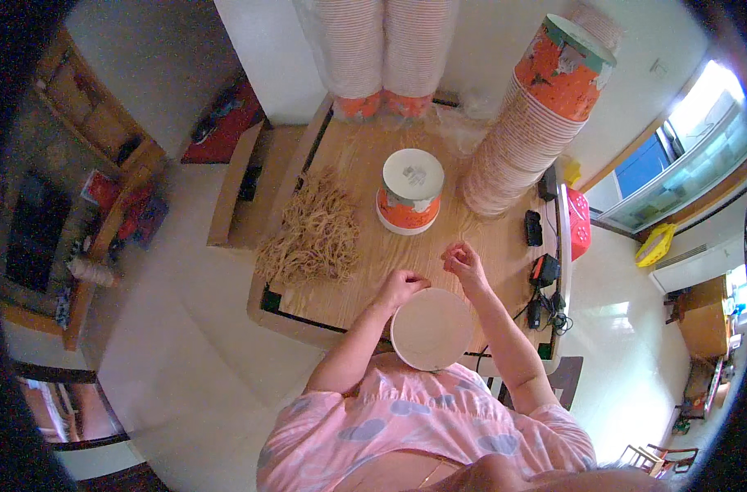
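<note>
A round pale piece (432, 330) with a raised rim, perhaps a paper bucket seen end-on, is at the table's near edge against my body. My left hand (403, 289) is closed beside its far left rim; whether the fingers grip anything is hidden. Beyond its far right side, my right hand (465, 266) is raised with thumb and fingers pinched together. Anything in that pinch is too small to make out. Further back, an orange, green and white paper bucket (408, 211) stands bottom up. To the left lies a tangled heap of brown twine-like strands (314, 230).
A tall stack of paper buckets (513, 143) stands at the table's right. Bagged stacks (381, 57) stand at the back. Black adapters and cords (545, 287) lie along the right edge. A cardboard box (246, 184) is left of the table (365, 156).
</note>
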Tool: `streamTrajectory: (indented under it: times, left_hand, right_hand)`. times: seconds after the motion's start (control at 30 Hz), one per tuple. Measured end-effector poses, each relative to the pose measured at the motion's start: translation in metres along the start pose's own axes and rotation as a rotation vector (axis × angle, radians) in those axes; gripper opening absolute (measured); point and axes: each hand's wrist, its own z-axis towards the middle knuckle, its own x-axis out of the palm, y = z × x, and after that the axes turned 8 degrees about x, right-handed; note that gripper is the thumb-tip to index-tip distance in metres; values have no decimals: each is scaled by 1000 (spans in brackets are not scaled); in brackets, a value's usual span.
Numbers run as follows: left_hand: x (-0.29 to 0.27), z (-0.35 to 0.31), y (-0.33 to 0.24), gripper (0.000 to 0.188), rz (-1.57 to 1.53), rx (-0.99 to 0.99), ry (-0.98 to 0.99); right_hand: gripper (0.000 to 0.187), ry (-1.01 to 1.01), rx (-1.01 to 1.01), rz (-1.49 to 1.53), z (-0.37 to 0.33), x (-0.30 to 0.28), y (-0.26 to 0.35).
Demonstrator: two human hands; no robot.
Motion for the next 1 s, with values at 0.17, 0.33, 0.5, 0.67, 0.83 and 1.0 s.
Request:
streamTrajectory:
  times: [0.17, 0.33, 0.5, 0.67, 0.83, 1.0]
  left_hand:
    - [5, 1, 1, 18, 9, 53, -34]
    - [5, 3, 6, 20, 104, 148, -45]
    - [4, -1, 11, 19, 152, 111, -74]
    - [6, 0, 20, 18, 31, 115, -62]
    - [1, -5, 11, 17, 66, 114, -82]
    - [-1, -7, 7, 15, 169, 144, -52]
  right_hand:
    - [32, 313, 401, -99, -8, 1, 13]
    - [14, 114, 235, -416, -1, -9, 19]
    - [12, 52, 114, -361, 3, -18, 36]
    - [12, 306, 203, -179, -6, 1, 23]
    - [12, 255, 123, -627, -5, -1, 17]
    - [18, 259, 129, -801, -5, -2, 20]
